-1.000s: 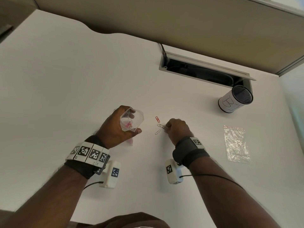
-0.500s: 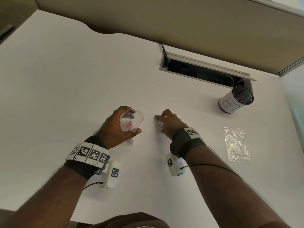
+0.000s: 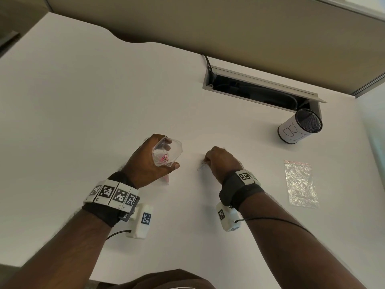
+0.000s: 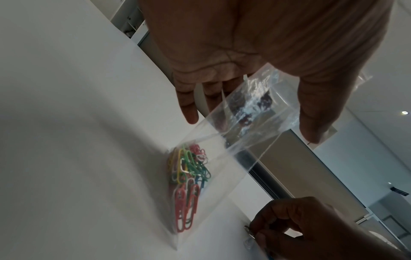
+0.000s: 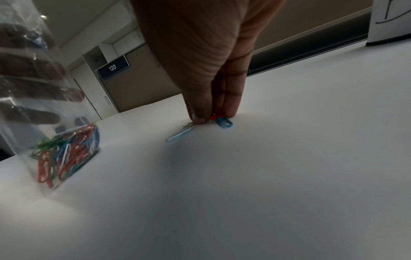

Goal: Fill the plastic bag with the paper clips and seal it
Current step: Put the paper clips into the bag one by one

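My left hand (image 3: 150,161) holds a small clear plastic bag (image 3: 167,151) upright on the white table, its mouth open. Several coloured paper clips (image 4: 189,183) lie in the bag's bottom (image 5: 64,154). To its right, my right hand (image 3: 218,161) reaches down to the table and pinches loose paper clips (image 5: 213,117) between thumb and fingertips. A blue clip (image 5: 224,122) and a light clip (image 5: 177,135) lie on the table at those fingertips. In the left wrist view the right hand (image 4: 311,228) grips a silver clip (image 4: 250,230).
A second clear plastic bag (image 3: 301,184) with a red zip strip lies flat on the table to the right. A mesh pen cup (image 3: 300,126) wrapped in marked paper stands at the back right, beside an open cable tray (image 3: 260,90). A partition wall runs behind the table.
My right hand moved left to the red clip, then drew back slightly and gathered the loose clips under its fingertips. The left hand and bag stayed put.
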The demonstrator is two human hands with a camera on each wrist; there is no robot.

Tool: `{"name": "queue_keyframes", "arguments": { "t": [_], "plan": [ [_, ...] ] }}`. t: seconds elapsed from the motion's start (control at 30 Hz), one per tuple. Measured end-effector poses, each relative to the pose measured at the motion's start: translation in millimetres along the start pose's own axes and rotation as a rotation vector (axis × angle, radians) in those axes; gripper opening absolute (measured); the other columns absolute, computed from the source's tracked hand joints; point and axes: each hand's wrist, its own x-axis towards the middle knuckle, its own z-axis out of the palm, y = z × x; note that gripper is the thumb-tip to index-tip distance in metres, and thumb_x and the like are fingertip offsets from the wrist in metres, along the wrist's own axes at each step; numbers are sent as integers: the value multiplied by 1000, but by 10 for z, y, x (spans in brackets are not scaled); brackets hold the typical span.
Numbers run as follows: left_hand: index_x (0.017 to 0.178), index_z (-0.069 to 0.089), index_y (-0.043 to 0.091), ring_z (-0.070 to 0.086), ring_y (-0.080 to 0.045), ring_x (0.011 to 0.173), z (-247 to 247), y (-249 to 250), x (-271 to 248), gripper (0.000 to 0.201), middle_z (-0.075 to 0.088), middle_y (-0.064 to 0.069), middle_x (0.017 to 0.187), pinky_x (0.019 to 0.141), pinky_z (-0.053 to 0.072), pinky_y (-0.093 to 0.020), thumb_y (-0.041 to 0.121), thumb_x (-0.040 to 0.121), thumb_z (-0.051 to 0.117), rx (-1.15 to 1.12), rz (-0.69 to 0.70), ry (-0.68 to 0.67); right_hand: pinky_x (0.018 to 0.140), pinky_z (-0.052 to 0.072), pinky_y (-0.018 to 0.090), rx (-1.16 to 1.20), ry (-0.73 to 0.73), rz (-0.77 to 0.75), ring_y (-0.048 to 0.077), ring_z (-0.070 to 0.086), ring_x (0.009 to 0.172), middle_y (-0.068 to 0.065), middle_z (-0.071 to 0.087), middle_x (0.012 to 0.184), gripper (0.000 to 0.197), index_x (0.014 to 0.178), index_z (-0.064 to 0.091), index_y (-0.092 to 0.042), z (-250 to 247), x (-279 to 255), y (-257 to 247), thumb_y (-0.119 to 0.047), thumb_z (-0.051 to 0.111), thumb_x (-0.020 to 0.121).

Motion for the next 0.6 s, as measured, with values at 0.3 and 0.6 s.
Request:
{"name": "queue_keyframes", "arguments": {
  "t": [0.3,0.6],
  "plan": [
    [111,50,25,56,-8,110,6,6,-5,67,61,10,105,85,39,-13,58,58,73,2,-1,0,91,45,38,85,-34,100,30,51,110,10,60,112,22,107,60,-12,-24,-48,-14,-20,45,92],
    [112,50,26,57,-9,110,-2,6,-3,66,62,8,105,84,40,-19,56,59,74,-3,-3,10,86,48,37,176,-8,122,30,57,100,11,58,107,22,100,67,-14,9,-93,15,-11,47,89]
  ]
}}
